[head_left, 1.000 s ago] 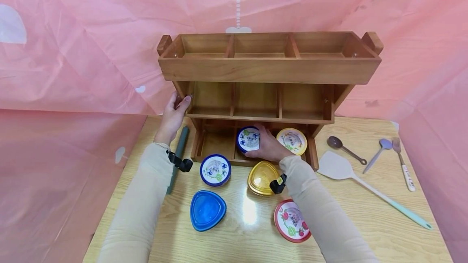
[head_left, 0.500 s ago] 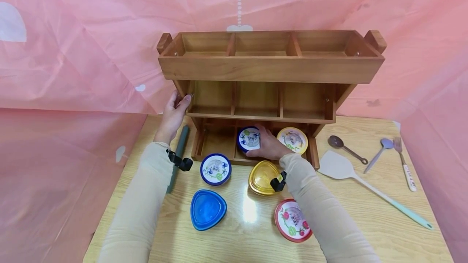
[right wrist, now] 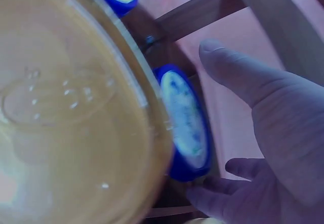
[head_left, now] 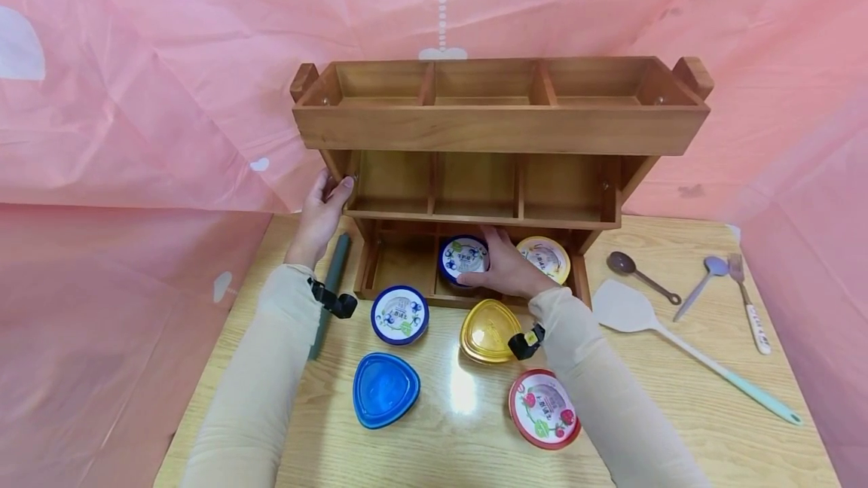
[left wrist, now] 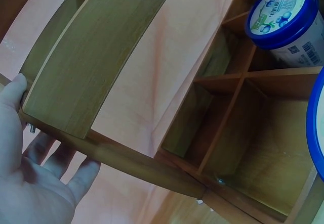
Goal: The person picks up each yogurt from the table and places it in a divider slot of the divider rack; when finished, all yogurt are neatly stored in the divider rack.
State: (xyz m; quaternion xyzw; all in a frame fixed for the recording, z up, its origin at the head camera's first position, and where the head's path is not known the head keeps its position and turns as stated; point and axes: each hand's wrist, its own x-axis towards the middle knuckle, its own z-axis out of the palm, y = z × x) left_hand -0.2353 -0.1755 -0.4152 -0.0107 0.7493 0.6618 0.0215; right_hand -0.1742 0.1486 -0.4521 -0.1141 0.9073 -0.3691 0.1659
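Observation:
A three-tier wooden rack point(head_left: 502, 130) stands at the back of the table. My left hand point(head_left: 324, 205) grips its left side panel, thumb on the edge and fingers behind, as the left wrist view shows with the hand point(left wrist: 30, 183). My right hand point(head_left: 505, 266) reaches into the bottom tier's middle compartment beside a blue-lidded cup point(head_left: 459, 256). In the right wrist view the hand point(right wrist: 273, 123) is spread: the thumb stands off the cup point(right wrist: 188, 128), while the fingers touch its lower edge. A yellow-lidded cup point(head_left: 545, 256) sits in the compartment to the right.
On the table point(head_left: 678, 413) in front are another blue-lidded cup point(head_left: 400, 315), a yellow triangular container point(head_left: 487, 330), a blue triangular one point(head_left: 385, 388) and a red-lidded cup point(head_left: 542, 409). A spatula point(head_left: 631, 311), two spoons and a fork point(head_left: 746, 300) lie right. Pink sheeting surrounds everything.
My right hand has shifted a little to the right and loosened from the blue-lidded cup, which now sits in the compartment. The left hand has not moved.

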